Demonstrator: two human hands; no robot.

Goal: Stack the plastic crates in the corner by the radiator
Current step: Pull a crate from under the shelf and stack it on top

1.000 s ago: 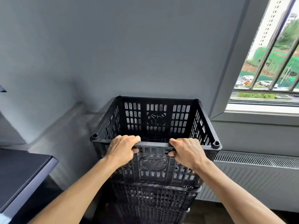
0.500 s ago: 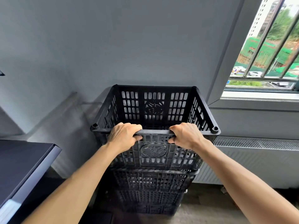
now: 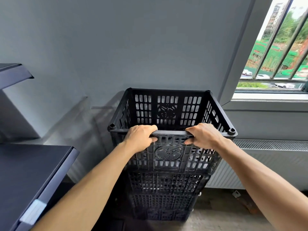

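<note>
Flanking crate stack [image 3: 168,164]: grey wall [image 3: 116,39], radiator [image 3: 266,165].

Grey wall [image 3: 116,39]; barred, daylit window [image 3: 275,47] at right; dark shelves [image 3: 33,172] at left; concrete floor [image 3: 216,219].

You have no text, number or label you can read here. The top crate [image 3: 196,162] bears a round moulded emblem [image 3: 168,152] on its near wall and a second emblem [image 3: 167,111] on its far wall; both are too blurred to make out.
</note>
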